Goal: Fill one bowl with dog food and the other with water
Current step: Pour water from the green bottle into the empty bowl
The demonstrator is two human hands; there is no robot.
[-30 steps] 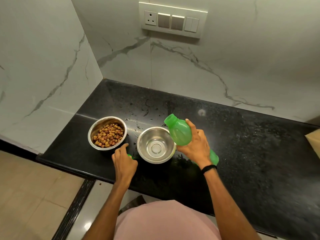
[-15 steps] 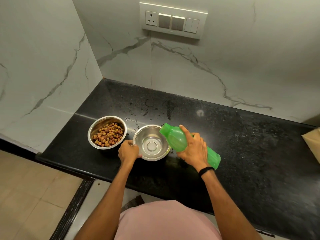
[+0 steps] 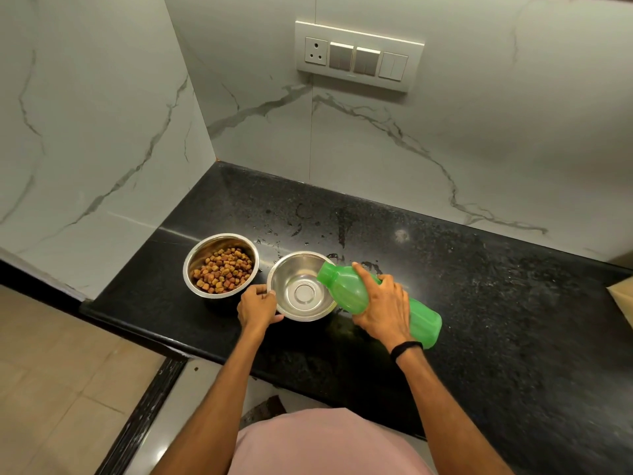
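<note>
Two steel bowls stand side by side on the black counter (image 3: 479, 303). The left bowl (image 3: 191, 265) holds brown dog food kibble (image 3: 222, 270). The right bowl (image 3: 303, 286) looks empty and shiny inside. My left hand (image 3: 257, 306) grips the near left rim of that right bowl. My right hand (image 3: 383, 303) holds a green plastic bottle (image 3: 423, 318) tilted on its side, its mouth over the right bowl's right rim. No stream of water is visible.
Water drops and smears lie on the counter behind the bowls. White marble walls close the corner at left and back, with a switch panel (image 3: 359, 56) on the back wall. A tan object (image 3: 623, 296) sits at the far right edge. The counter's front edge runs near my body.
My left hand left the counter by a small green thing and took hold of the right bowl's rim. My right hand tipped the bottle lower, bringing its mouth over that bowl.
</note>
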